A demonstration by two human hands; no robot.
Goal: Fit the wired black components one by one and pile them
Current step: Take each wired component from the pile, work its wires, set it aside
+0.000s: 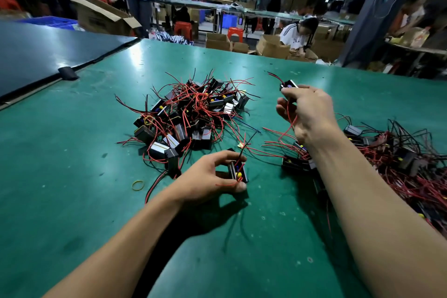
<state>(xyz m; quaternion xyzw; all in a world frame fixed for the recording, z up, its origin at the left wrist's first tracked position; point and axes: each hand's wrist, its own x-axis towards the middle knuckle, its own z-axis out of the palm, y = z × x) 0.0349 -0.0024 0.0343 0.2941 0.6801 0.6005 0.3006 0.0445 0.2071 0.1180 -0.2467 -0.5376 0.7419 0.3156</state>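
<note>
A small black box (238, 172) with yellow parts sits low over the green table (72, 157), clasped in the curled fingers of a worker's left hand (210, 178), its red wire looped across the thumb. The right hand (309, 111), raised farther out, pinches a second box (288, 84) at its fingertips, red leads trailing down past the palm. The two boxes are well apart, not yet joined. Beyond the left hand lies a tangled heap (193, 111) of like boxes and wires; a second heap (399, 159) spreads beside the right forearm, with loose boxes (295, 161) just below the wrist. Which heap holds finished pieces cannot be told. A yellow rubber band (138, 185) lies near the left wrist; cartons (104, 16) and other workers fill the hall behind.

The likely trouble is the wiring: leads hanging from the raised box run close to those of the loose boxes, and a pull could snag them and drag a neighbour along. The loop over the left thumb could catch as the boxes meet, straining the wire at its joint. The right forearm, low over the second heap, could sweep pieces aside or mix the lots.
</note>
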